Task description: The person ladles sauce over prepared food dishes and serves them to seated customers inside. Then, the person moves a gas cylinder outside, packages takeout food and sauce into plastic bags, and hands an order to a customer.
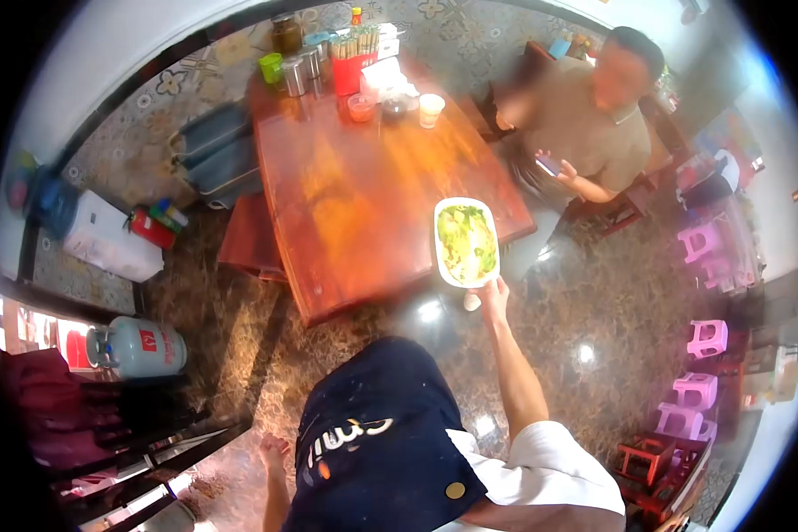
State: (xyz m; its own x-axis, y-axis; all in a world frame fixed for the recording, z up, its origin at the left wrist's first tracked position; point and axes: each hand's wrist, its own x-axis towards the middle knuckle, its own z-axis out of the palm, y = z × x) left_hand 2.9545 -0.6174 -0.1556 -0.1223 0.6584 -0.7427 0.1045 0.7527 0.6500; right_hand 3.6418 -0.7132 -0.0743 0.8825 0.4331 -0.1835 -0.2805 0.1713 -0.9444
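Note:
My right hand grips the near end of a white oval dish, its thumb side at the rim. Green leafy vegetables fill the dish, which is held out in front of me at the near right corner of the wooden table. Whether the dish touches the tabletop I cannot tell. Down by my left side hangs my left hand, fingers loosely apart and nothing in them. It is beside the dark apron I wear.
A person sits right of the table, holding a phone. At the table's far end are a red chopstick holder, cups and jars. A gas cylinder and a wooden bench are at left; pink stools line the right.

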